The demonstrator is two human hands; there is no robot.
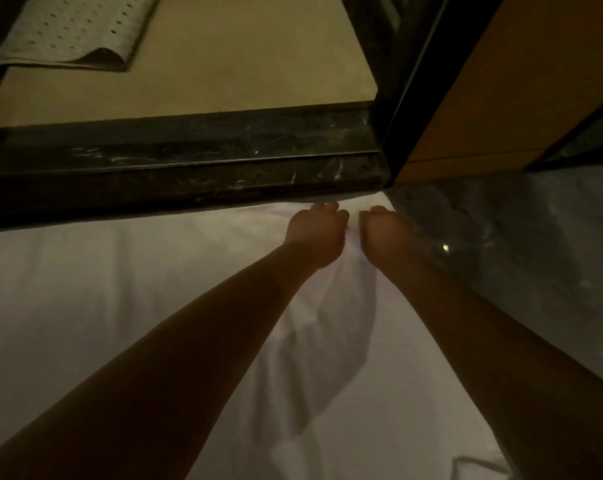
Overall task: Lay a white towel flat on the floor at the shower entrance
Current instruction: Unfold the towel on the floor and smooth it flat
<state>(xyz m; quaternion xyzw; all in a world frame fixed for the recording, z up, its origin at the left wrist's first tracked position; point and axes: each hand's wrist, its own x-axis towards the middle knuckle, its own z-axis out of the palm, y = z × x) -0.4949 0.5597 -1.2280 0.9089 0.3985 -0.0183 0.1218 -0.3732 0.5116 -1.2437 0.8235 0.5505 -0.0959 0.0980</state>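
The head view is dim and a little blurred, so small details are hard to read. Both forearms enter from the bottom edge, which cuts them off. They cover a large part of the white towel (85, 306).

The towel is spread on the floor on the near side of a dark stone threshold (189, 168). Its far edge lies along the foot of this threshold, and its left part runs out of the picture. A long raised fold goes from between the hands toward the lower edge of the frame, and the cloth to the left of it looks mostly smooth.

The left hand (315, 233) and the right hand (383, 233) are just beside each other at the far right part of the towel, close against the threshold. The fingers of both hands are curled down and grip the cloth at its far edge. The fingertips themselves are hidden under the hands.

Beyond the threshold there is a beige shower floor (224, 64) with a pale perforated mat (68, 29) in the upper left, cut by the frame, its near edge turned up. On the right stands an orange-brown panel (483, 81), and below it is a grey marbled surface (535, 254) that touches the right forearm.
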